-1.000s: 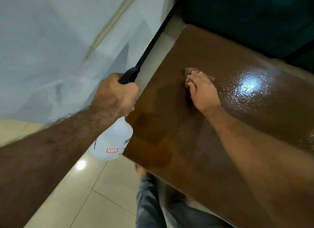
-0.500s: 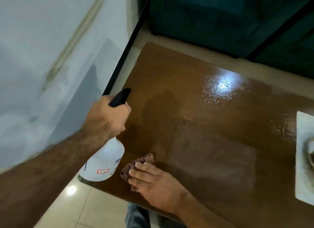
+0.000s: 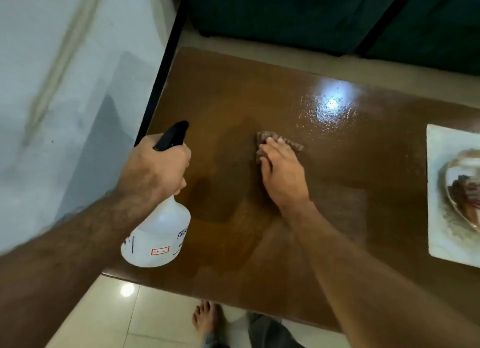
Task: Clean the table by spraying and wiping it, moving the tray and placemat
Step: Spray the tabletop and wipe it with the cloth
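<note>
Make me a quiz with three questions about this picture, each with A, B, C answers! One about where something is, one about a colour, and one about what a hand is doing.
1. Where is the cloth?
A. On the table
B. On the floor
C. On the plate

2. What colour is the spray bottle body?
A. Green
B. White
C. Red

3. What is the left hand doing?
A. Resting flat
B. Pointing
C. Gripping the bottle

Answers:
1 A, the right hand presses the cloth onto the brown tabletop.
2 B, the body is white, with a black sprayer on top.
3 C, its fingers curl round the bottle's neck.
</note>
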